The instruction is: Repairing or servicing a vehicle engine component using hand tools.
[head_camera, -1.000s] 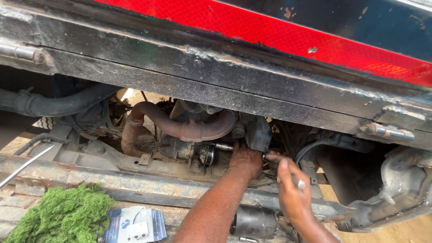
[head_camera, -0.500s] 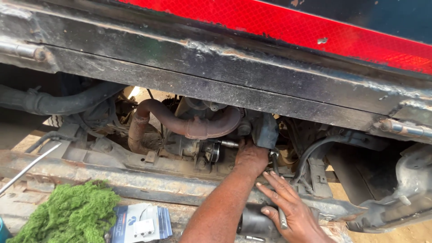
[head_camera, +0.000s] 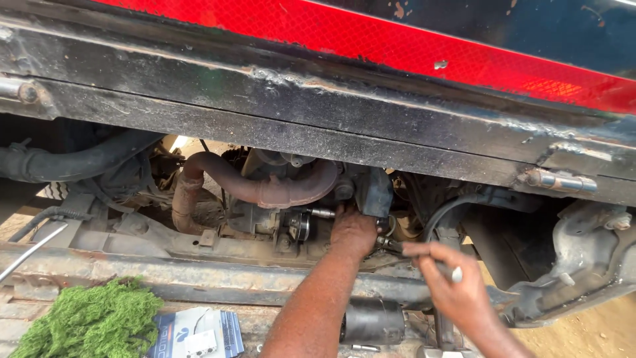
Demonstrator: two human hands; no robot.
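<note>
My left hand [head_camera: 352, 232] reaches under the vehicle's black frame rail [head_camera: 318, 113] and presses against a dark engine part [head_camera: 371, 189] just right of the rusty curved pipe [head_camera: 265, 189]. Its fingers are hidden behind the part. My right hand [head_camera: 454, 288] is lower right, closed around a slim metal tool [head_camera: 397, 246] whose tip points toward the same part; a pale end shows above the fist. A black cylindrical motor [head_camera: 373, 321] lies below the two forearms.
A red reflective strip [head_camera: 397, 46] runs above the rail. A green fibrous bundle [head_camera: 89, 321] and a blue-white packet [head_camera: 195, 335] lie at lower left. A thick black hose [head_camera: 73, 162] is at left, another hose [head_camera: 457, 205] and a grey bracket [head_camera: 583, 258] at right.
My right hand dropped, then rose again to the right and now holds the tool at the engine part. The left hand has stayed on the part.
</note>
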